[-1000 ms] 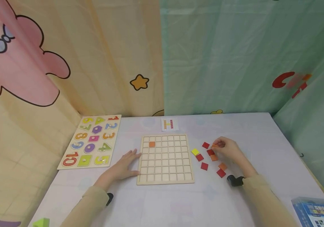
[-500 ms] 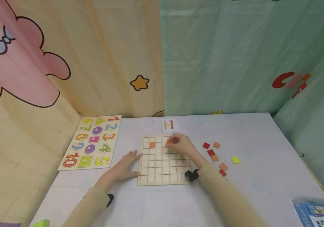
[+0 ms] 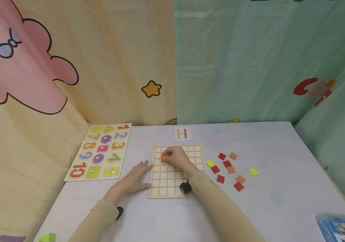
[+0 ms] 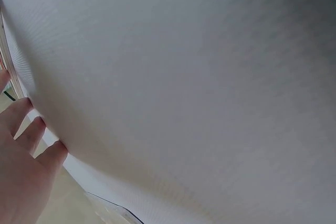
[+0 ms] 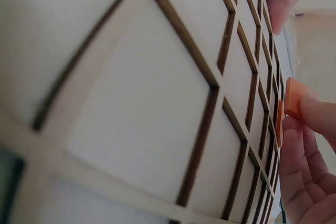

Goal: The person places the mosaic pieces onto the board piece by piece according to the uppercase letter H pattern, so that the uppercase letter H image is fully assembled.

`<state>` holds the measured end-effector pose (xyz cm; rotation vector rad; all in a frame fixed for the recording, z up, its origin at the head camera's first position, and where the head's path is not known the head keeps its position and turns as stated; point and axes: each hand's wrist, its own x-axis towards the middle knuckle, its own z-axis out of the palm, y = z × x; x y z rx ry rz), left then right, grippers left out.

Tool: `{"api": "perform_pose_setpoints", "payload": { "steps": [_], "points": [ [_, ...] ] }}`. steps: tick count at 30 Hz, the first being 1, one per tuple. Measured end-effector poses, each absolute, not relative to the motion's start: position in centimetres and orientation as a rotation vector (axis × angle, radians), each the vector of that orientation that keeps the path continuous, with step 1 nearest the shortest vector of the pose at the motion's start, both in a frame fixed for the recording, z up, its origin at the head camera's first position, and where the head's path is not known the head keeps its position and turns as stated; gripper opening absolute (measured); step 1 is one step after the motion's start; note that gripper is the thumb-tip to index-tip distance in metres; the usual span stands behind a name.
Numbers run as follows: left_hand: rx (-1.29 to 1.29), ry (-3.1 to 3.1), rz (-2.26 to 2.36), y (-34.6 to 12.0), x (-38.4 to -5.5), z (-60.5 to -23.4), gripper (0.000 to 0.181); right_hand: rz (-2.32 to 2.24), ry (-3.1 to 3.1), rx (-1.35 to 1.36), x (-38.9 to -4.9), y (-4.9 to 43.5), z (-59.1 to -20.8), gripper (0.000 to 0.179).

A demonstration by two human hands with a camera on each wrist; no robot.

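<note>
My right hand [image 3: 178, 158] pinches an orange square tile [image 5: 295, 97] between thumb and fingers. It is over the upper left part of a pale wooden grid board [image 3: 163, 183]. In the right wrist view the tile is tilted at the board's face, beside another orange tile [image 5: 279, 124] lying in a cell. That second tile is hidden behind my hand in the head view. My left hand [image 3: 133, 177] lies with fingers spread, thumb and fingertips at the board's left edge. The left wrist view shows its fingers [image 4: 50, 156] extended over the white tabletop.
Loose red [image 3: 220, 178], orange [image 3: 240, 179] and yellow tiles [image 3: 253, 172] lie right of the board. A small pattern card [image 3: 183, 134] is behind it. A number puzzle [image 3: 99, 156] lies at left, a blue box [image 3: 344, 228] at front right, a green block [image 3: 47, 237] at front left.
My right hand has carried an orange tile from the loose tiles leftward across the board to its upper left. My left hand has stayed at the board's edge.
</note>
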<state>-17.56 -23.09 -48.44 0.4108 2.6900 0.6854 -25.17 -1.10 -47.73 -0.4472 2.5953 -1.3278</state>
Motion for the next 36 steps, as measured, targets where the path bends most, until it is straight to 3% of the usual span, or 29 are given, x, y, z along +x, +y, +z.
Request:
{"api": "perform_pose_setpoints", "payload": {
  "steps": [27, 36],
  "points": [
    [0.395, 2.68, 0.67, -22.9, -17.5, -48.2, 0.084, -1.03, 2.735, -0.475, -24.5, -1.7, -47.9, 0.002],
    [0.391, 2.7, 0.68, -23.0, -17.4, -48.6, 0.084, -1.154, 2.675, -0.465, -24.0, 2.2, -46.8, 0.018]
  ]
}}
